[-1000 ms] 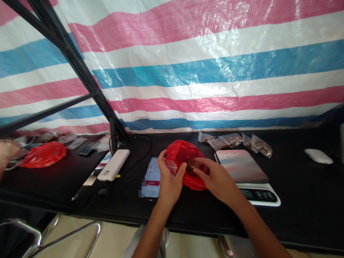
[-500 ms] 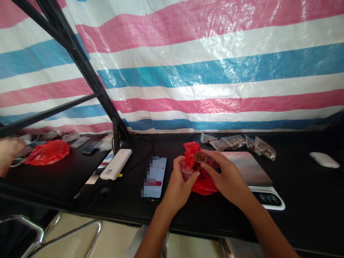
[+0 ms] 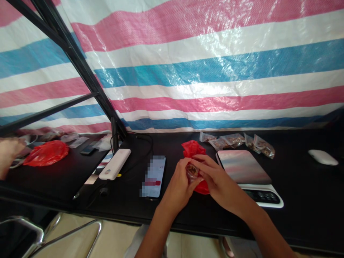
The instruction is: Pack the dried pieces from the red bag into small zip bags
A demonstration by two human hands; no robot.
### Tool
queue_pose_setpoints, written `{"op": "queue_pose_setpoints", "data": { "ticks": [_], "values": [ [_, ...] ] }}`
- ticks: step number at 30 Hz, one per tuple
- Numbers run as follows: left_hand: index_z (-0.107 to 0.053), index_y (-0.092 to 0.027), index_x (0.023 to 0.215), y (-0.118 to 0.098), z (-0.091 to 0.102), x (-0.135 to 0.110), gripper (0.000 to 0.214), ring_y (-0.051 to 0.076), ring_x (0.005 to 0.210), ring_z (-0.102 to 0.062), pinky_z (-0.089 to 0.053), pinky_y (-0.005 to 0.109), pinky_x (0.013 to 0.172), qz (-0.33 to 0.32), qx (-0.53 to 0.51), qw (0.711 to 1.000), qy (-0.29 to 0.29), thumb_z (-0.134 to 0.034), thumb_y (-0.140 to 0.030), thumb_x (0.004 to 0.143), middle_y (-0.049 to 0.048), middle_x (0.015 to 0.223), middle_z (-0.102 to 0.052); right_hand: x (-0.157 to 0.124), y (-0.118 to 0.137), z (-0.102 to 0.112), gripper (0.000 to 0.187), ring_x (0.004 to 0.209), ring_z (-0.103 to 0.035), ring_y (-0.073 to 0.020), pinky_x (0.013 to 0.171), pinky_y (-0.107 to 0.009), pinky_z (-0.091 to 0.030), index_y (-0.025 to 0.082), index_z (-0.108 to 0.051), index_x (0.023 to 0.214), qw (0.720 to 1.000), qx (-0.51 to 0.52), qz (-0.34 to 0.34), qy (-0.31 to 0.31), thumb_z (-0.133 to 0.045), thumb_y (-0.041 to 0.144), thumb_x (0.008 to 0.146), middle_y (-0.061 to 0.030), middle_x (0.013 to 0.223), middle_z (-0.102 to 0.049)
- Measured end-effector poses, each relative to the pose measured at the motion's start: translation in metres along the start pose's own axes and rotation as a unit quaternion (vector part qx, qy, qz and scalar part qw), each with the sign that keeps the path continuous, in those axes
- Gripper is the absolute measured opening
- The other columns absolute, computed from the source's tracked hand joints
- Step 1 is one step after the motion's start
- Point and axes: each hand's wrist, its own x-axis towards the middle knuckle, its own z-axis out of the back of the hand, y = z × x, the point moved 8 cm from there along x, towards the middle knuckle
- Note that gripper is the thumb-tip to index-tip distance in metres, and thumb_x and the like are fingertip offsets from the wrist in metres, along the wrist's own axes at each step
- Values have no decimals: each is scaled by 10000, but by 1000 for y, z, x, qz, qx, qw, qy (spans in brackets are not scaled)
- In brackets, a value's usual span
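Observation:
My left hand (image 3: 179, 186) and my right hand (image 3: 217, 181) meet over the black table (image 3: 301, 200), in front of a red plastic bag (image 3: 194, 149). Between their fingertips is a small clear pouch (image 3: 191, 170) with brown bits in it. The left hand's fingers curl round the pouch from the left. From the right, my right hand pinches at its top. The red bag lies crumpled behind and under the hands.
A digital scale (image 3: 243, 167) stands right of the hands, with several filled pouches (image 3: 236, 140) behind it. A phone (image 3: 153, 176) and a white power bank (image 3: 114, 164) lie to the left. A white mouse (image 3: 322, 157) is far right. Another person's hand (image 3: 8, 152) and a second red bag (image 3: 45, 152) are at far left.
The right hand came out of the red bag with brown bits and moved to the pouch held by the left hand. Both hands now close together on the pouch.

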Motion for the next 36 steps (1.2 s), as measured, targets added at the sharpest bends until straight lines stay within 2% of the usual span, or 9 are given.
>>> {"op": "queue_pose_setpoints", "data": {
  "ticks": [5,9,12,14,18,24,27,32,36],
  "values": [
    [-310,-247,1398,-1,0,-1,541,299,1344,-519,-450,548,1129,-5,18,1000,3,-623,-226,957,152,1409,-453,3,-5,-1,396,1266,-615,-224,1122,-421,-475,281,-648,1367,998,46,-48,-12,-429,260,1038,-99,1366,-638],
    [-266,-265,1425,0,-1,-3,541,298,1372,-476,-487,517,1088,-2,41,999,-5,-570,-218,980,172,1483,-285,7,-4,-4,352,1202,-645,-211,1059,-387,-524,256,-675,1307,992,98,-73,-11,-524,236,989,-94,1333,-659],
    [-246,-257,1438,0,1,-4,574,310,1415,-412,-463,515,1101,-2,54,998,-31,-570,-190,969,178,1474,-239,8,-3,-4,335,1189,-651,-205,1033,-369,-541,255,-678,1273,990,115,-77,-22,-566,221,959,-85,1327,-656],
    [-250,-236,1431,0,4,-5,603,316,1422,-383,-417,529,1133,-2,67,996,-57,-596,-166,941,177,1443,-253,7,-5,-4,336,1163,-664,-202,1020,-368,-548,261,-672,1262,990,111,-80,-37,-579,207,944,-71,1299,-669],
    [-339,-194,1346,6,13,-4,589,302,1301,-450,-399,526,1119,42,81,990,-106,-676,-146,864,144,1326,-347,8,0,2,284,1194,-647,-209,1078,-385,-505,266,-703,1201,994,49,-65,-70,-595,213,943,-59,1286,-676],
    [-513,-228,1213,3,14,0,308,268,1098,-524,-449,447,982,55,89,992,-65,-625,-194,928,80,1162,-524,8,11,10,314,1185,-654,-210,1078,-370,-503,286,-728,1192,993,-18,-38,-109,-586,171,937,-48,1279,-687],
    [-540,-236,1216,-2,17,1,339,267,1065,-541,-441,432,961,36,87,993,-66,-659,-180,904,71,1133,-574,8,12,14,315,1199,-652,-219,1086,-382,-500,290,-734,1197,992,-24,-33,-124,-574,179,948,-50,1287,-689],
    [-533,-241,1269,-4,16,1,385,263,1082,-547,-448,423,964,36,26,998,-51,-640,-161,909,76,1153,-593,7,18,10,344,1248,-634,-209,1091,-371,-502,321,-723,1235,997,-15,-8,-76,-510,199,994,-39,1354,-665],
    [-542,-249,1285,-3,17,2,366,257,1134,-557,-448,423,1011,46,-26,997,-61,-630,-205,932,78,1182,-587,5,26,10,344,1239,-638,-206,1073,-365,-514,303,-736,1177,996,-10,16,-85,-464,182,1005,-48,1337,-669]
  ]
}}
